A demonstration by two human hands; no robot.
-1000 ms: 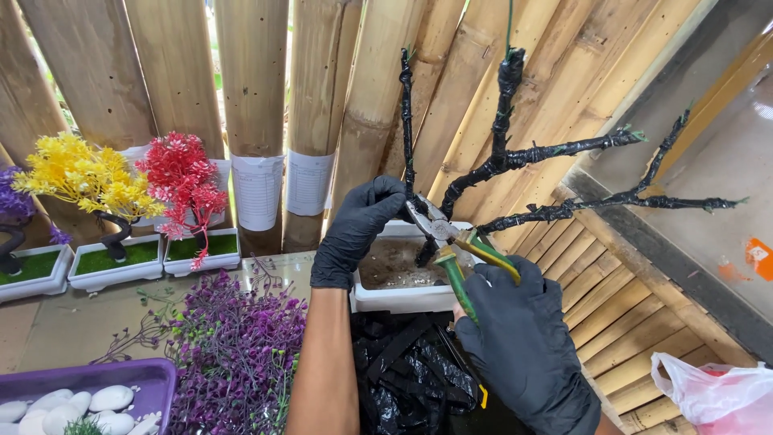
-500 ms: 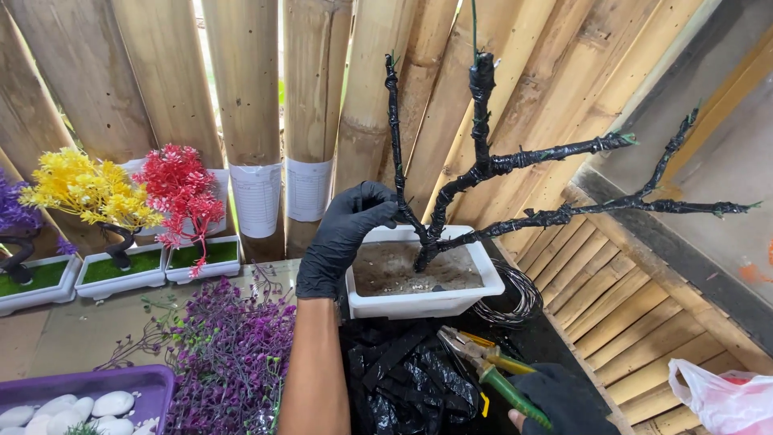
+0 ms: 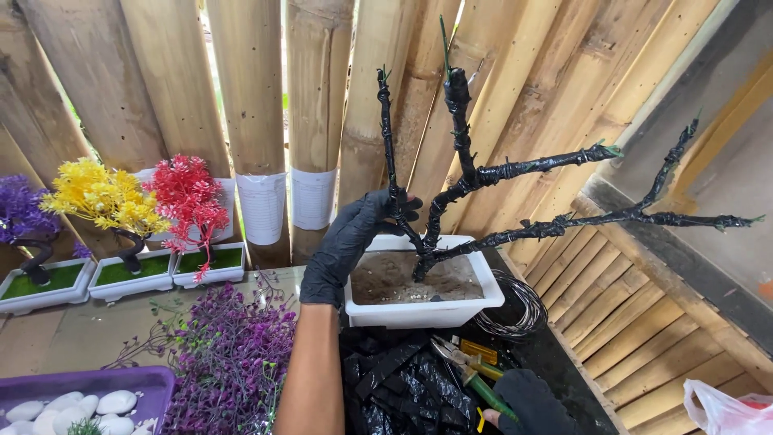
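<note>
**A:** What is each hand gripping?

**B:** The right hand (image 3: 531, 407), in a black glove at the bottom edge, is closed around the green handles of a pair of pliers (image 3: 467, 372), whose metal nose points up and left. The left hand (image 3: 354, 242), also gloved in black, is wrapped around a thin upright branch of the black-taped tree frame (image 3: 459, 225), thumb and fingers shut on it just above the pot.

**A:** And where does that frame sit?

**B:** Its trunk is rooted in a white rectangular pot (image 3: 423, 302) filled with a hardened greyish base. The pot stands above a heap of black plastic strips (image 3: 394, 387), which lies between the two arms. Two long branches reach off to the right, and two rise nearly straight up.

**A:** What lies close to the pot?

**B:** A coil of dark wire (image 3: 515, 306) lies just to its right, touching or nearly touching the pot's corner. To the left, loose purple foliage sprigs (image 3: 225, 354) are spread on the surface, and a purple tray (image 3: 88, 383) holding white pebbles (image 3: 80, 403) sits at the lower left corner.

**A:** Farther back?

**B:** Three finished little trees in white pots stand in a row at the left: purple (image 3: 20, 213), yellow (image 3: 101, 197) and red (image 3: 189, 197). Behind everything runs a bamboo fence (image 3: 250, 89). A white plastic bag (image 3: 729, 407) shows at the lower right.
</note>
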